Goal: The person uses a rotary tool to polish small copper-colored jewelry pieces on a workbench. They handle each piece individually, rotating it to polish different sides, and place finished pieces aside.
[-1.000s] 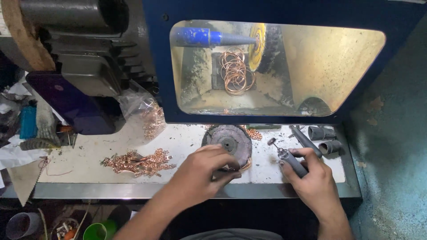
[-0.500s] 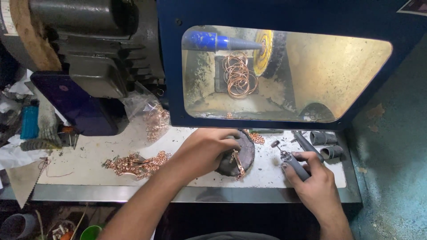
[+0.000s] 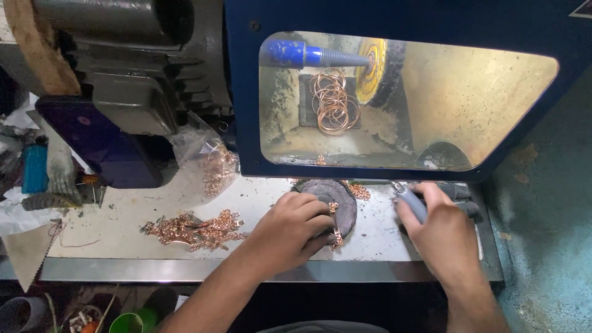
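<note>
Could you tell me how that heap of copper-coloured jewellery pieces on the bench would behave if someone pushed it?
The heap would probably spread and snag rather than slide whole, since it looks like tangled chains and small loose parts. It likely feels light, and thin links may bend easily.

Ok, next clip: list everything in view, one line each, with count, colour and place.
polishing machine housing: one, blue, top centre
buffing wheel: one, yellow, inside the housing window
spindle: one, blue, left of the wheel
wire rings: a bunch, copper, hanging in the window
motor: one, grey, top left
plastic bag: one, clear, below the motor
jewellery pieces: a heap, copper, on the bench
bench: one, whitish
round pad: one, dark, bench centre
left hand: on the pad
right hand: gripping a grey tool
</note>
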